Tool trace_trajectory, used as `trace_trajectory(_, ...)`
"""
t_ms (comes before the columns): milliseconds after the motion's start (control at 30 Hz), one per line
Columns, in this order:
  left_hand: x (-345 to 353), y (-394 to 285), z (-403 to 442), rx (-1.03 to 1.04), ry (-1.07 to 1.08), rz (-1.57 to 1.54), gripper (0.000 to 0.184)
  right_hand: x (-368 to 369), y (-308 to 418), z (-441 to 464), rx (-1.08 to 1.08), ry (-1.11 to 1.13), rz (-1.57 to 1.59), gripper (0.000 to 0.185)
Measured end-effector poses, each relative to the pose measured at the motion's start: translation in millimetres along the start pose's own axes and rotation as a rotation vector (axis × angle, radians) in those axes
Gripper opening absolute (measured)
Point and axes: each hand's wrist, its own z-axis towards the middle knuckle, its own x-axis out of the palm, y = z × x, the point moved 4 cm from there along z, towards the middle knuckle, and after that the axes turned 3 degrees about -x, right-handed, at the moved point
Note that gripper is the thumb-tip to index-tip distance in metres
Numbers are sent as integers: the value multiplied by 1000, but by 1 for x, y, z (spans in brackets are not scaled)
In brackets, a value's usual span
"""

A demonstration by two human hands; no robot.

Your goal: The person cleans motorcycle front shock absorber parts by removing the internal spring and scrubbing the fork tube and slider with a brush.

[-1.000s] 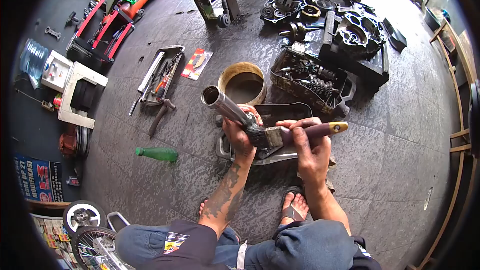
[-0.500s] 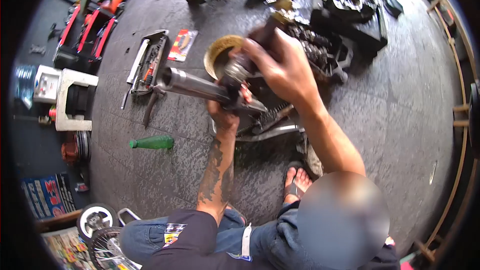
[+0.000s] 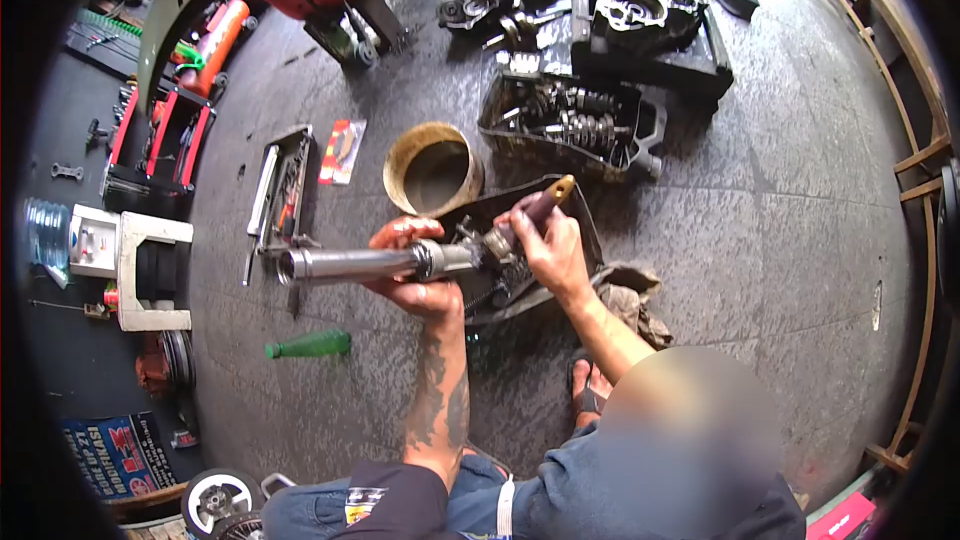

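Observation:
A shiny metal fork tube (image 3: pixel 345 265) lies level across my left hand (image 3: pixel 425 295), its open end to the left. The palm is under the tube and the fingers curl up on its far side; they look wet and dirty. My right hand (image 3: pixel 553 253) grips a paintbrush (image 3: pixel 545 208) by its dark handle, whose yellowish end with a hole points up and away. The brush's head meets the tube's right end, with its bristles mostly hidden. Below both hands sits a dark tray (image 3: pixel 585 215) holding a spring and other parts, partly covered.
A round tub (image 3: pixel 397 165) with dark liquid stands beyond the tube. Farther off are a bin of gears (image 3: pixel 570 125) and an engine casing (image 3: pixel 640 10). A tool case (image 3: pixel 285 185), a green bottle (image 3: pixel 310 344) and a rag (image 3: pixel 632 302) lie around me.
The tube has turned to lie more level, its open end lower in view. My right hand and the brush have come down and nearer. The view has tilted, uncovering the tub and gears.

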Motion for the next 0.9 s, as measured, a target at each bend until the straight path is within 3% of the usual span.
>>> trace_trajectory(100,0,-6,0,57,24,18,54,1,-27,-7,44,55,-174,14)
trace_trajectory(167,-12,-1,2,-195,-32,-66,53,0,-31,-5,21,197,-400,14)
trace_trajectory(233,-16,5,6,-283,-16,-106,56,-5,-25,1,79,171,-264,14)
trace_trajectory(367,-25,23,-5,-484,107,-236,71,-1,37,29,-85,116,121,13)
trace_trajectory(400,-22,26,-11,-482,21,-254,56,3,46,33,-44,163,173,13)
trace_trajectory(433,-23,27,-13,-464,43,-199,64,8,54,35,-35,266,95,16)
trace_trajectory(533,-20,24,-17,-432,135,-211,63,13,31,35,30,359,-7,15)
trace_trajectory(600,-10,6,-13,-198,39,69,57,18,6,26,40,400,-193,13)
trace_trajectory(633,-7,4,-12,-203,43,67,57,19,0,24,4,389,-280,15)
trace_trajectory(733,-15,0,-7,-305,-134,-60,35,7,-27,18,154,444,-414,24)
trace_trajectory(800,-19,-4,-2,-353,-181,-121,28,7,-39,12,8,482,-486,23)
trace_trajectory(900,-29,-4,-3,-284,-236,-88,24,3,-10,24,26,391,-359,18)
